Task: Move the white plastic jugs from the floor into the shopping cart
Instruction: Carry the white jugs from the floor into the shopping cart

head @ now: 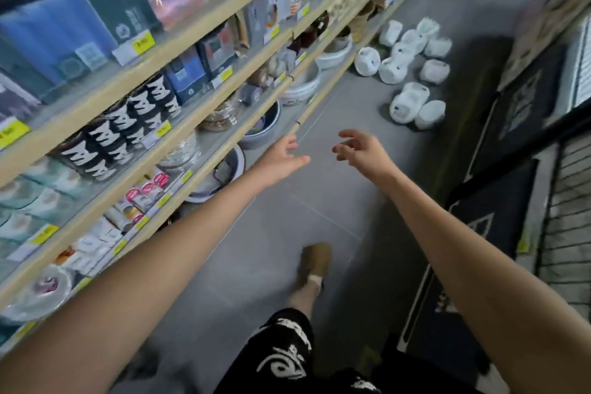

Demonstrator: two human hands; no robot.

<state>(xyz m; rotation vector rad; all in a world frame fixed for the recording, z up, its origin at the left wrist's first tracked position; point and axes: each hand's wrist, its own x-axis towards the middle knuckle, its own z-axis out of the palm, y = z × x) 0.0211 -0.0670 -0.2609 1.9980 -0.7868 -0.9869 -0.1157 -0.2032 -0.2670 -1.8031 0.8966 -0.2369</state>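
- Shop aisle, grey tiled floor (335, 201); stocked shelves (204, 125) on the left; wire grid (572, 221) at the right edge, cannot tell if it is the cart
- jugs (406, 102) sit in a loose cluster on the floor ahead, near the shelf foot; several look tipped over; well apart from both hands
- left hand (281, 157) and right hand (361, 153) stretched forward, empty; fingers loose, right ones slightly curled; nothing gripped
- handling guess: thin white plastic; light if empty; fairly stiff; smooth, may slip; not fragile
- handles too blurred to see; take by handle or neck if present, otherwise round the body
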